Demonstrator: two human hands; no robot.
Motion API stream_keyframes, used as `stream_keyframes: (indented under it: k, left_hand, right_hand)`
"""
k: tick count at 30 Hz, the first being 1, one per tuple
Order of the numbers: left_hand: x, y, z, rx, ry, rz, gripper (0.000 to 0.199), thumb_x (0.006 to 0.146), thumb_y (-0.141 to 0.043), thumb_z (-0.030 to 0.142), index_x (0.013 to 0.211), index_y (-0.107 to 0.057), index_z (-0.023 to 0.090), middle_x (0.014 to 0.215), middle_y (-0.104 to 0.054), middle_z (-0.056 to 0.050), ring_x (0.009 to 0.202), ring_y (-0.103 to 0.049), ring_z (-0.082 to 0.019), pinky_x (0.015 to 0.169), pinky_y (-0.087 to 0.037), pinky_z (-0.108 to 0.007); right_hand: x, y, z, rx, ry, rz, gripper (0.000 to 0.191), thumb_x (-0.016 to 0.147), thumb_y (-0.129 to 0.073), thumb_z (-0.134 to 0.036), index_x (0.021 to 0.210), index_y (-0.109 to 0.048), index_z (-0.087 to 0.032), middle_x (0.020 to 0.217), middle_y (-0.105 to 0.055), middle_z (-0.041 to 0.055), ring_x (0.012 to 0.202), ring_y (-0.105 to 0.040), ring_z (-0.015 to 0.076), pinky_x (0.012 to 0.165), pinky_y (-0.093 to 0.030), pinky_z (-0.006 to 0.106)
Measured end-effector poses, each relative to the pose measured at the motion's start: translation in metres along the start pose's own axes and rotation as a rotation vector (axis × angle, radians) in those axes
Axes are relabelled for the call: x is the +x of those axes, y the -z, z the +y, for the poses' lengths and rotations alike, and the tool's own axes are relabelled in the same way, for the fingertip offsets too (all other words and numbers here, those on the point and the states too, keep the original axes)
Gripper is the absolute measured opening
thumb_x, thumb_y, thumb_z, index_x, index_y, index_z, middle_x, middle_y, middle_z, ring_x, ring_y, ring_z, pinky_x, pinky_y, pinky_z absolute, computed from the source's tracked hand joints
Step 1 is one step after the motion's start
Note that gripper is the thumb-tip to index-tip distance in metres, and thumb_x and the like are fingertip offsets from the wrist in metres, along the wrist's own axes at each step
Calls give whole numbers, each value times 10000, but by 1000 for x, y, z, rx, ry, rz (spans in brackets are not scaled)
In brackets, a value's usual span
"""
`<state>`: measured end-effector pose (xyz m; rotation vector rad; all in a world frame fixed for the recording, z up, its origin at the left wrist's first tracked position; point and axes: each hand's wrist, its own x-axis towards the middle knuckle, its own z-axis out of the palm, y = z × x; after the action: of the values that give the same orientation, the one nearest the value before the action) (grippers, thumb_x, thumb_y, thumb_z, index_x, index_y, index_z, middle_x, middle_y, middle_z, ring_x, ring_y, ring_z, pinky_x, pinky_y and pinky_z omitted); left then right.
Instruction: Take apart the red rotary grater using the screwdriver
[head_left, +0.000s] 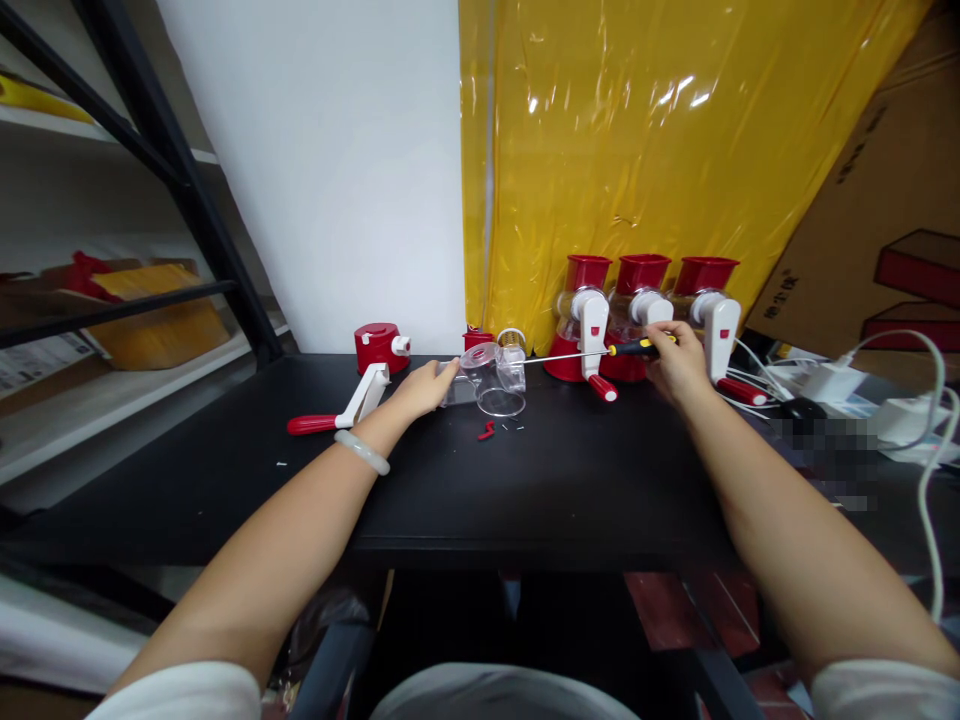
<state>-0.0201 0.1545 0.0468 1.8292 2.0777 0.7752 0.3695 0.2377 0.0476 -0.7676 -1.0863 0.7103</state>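
My left hand [433, 386] grips the left end of a clear plastic grater housing [491, 378], which lies on its side on the black table. A screwdriver [634, 347] with a black and yellow handle is held in my right hand [681, 358]. Its long shaft points left, level with the table, and the tip meets or nearly meets the housing's right side; exact contact cannot be made out. Just in front lie a small red part [487, 431] and tiny screws [512, 428]. Beside my left hand rests a white crank [367, 393] with a red handle.
A red grater base [377, 348] stands at the back left. Behind the housing are a grater drum [511, 338] and a red piece [477, 340]. Three red-and-white rotary graters [587, 272] line the back right. White cables and chargers [834, 380] lie right; shelving [150, 300] stands left.
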Motion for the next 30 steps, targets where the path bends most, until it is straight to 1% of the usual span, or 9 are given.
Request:
stream_keyframes:
  k: [3,8,13,17,20,23,25,27,30]
  left_hand:
    - [0,0,0,-2,-6,-3,649,888,-267,715,976,-607,169,1069,-710,-167,926,-682,-284,686,-477,-338]
    - [-1,0,1,-17,-13,0,634,891,-287,704,976,-613,166,1022,-716,-168,918,-678,-290,690,-479,-352]
    - [-2,0,1,-15,-18,-1,637,895,-286,698,975,-615,158,974,-715,-165,901,-680,-293,698,-477,-362]
    - [-2,0,1,-13,-16,-1,641,897,-279,701,968,-612,157,1000,-715,-168,907,-679,-292,692,-477,-355]
    - [-1,0,1,-1,-12,-6,646,896,-268,706,961,-610,162,1051,-710,-170,924,-678,-288,690,-479,-344]
    - [-1,-1,1,6,-1,-6,644,896,-267,704,981,-610,165,1055,-713,-163,928,-678,-280,692,-478,-330]
    - [-1,0,1,14,0,-7,644,899,-263,699,987,-608,162,1050,-714,-160,922,-679,-276,692,-476,-326]
    - [-1,0,2,24,-1,-6,640,901,-260,693,980,-606,160,1059,-711,-161,917,-680,-273,692,-473,-324]
    - [-1,0,1,24,0,-4,643,899,-258,697,972,-605,161,1066,-710,-162,916,-680,-271,692,-472,-324]
  right_hand:
    - [-1,-3,1,43,26,57,311,608,-798,-355,787,-570,-243,744,-581,-21,631,-566,125,482,-478,234]
    - [-3,-6,-2,147,-22,-1,430,570,-811,-326,895,-537,-264,771,-623,-17,712,-638,174,549,-515,288]
    - [-5,-4,-5,184,-65,-48,415,555,-791,-271,883,-536,-262,729,-636,-23,707,-648,178,574,-525,301]
    - [-2,-3,-3,140,-45,-27,394,581,-814,-329,857,-542,-259,756,-627,-23,711,-637,168,546,-523,279]
    - [2,-2,0,81,-29,27,351,645,-792,-458,782,-544,-251,771,-605,-16,687,-609,158,511,-524,280]
    - [5,1,4,40,3,60,376,750,-665,-602,737,-563,-240,736,-585,2,633,-588,159,490,-525,303]
    - [6,3,5,7,19,63,427,805,-570,-654,725,-581,-235,689,-575,10,585,-577,160,473,-515,311]
    - [7,3,6,-13,27,59,438,819,-549,-656,708,-590,-234,646,-567,11,537,-560,156,449,-496,309]
    - [6,2,4,6,17,46,341,777,-655,-557,673,-574,-243,621,-556,1,496,-529,144,415,-470,295]
